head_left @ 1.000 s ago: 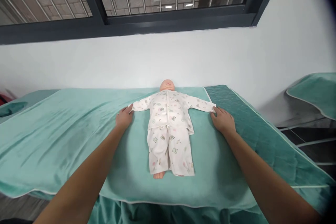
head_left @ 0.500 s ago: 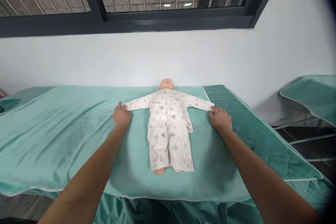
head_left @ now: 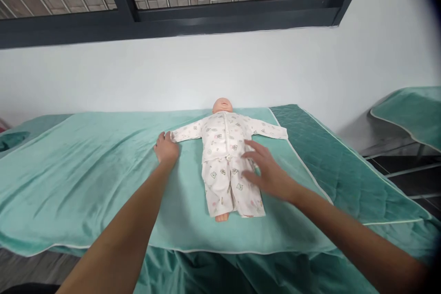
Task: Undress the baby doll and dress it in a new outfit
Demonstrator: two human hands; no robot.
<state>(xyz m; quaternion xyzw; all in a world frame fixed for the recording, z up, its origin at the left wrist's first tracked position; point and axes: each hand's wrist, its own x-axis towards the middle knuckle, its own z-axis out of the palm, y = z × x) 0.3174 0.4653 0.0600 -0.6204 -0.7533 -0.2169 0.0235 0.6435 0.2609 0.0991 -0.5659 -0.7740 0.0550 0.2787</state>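
Note:
A baby doll (head_left: 222, 105) lies on its back, dressed in a white printed long-sleeved top (head_left: 220, 135) and matching trousers (head_left: 217, 183). Both its sleeves are spread out sideways, and one foot (head_left: 222, 217) shows below a trouser leg. At the end of the left-hand sleeve (head_left: 186, 132), my left hand (head_left: 166, 148) has its fingers curled at the cuff; the exact grip is partly hidden. My right hand (head_left: 267, 170) hovers with fingers apart over the doll's right-hand side, near the hem of the top, holding nothing.
Under the doll is a light green sheet (head_left: 113, 170) on a bed against a white wall (head_left: 138, 78). A darker quilted cover (head_left: 330, 179) shows at the right. Above runs a dark window frame (head_left: 223, 19). Another green-covered surface (head_left: 409, 112) stands at far right.
My right hand has let go of the right-hand sleeve cuff and moved inward over the doll's side. My left hand stays at its cuff. The view has shifted slightly.

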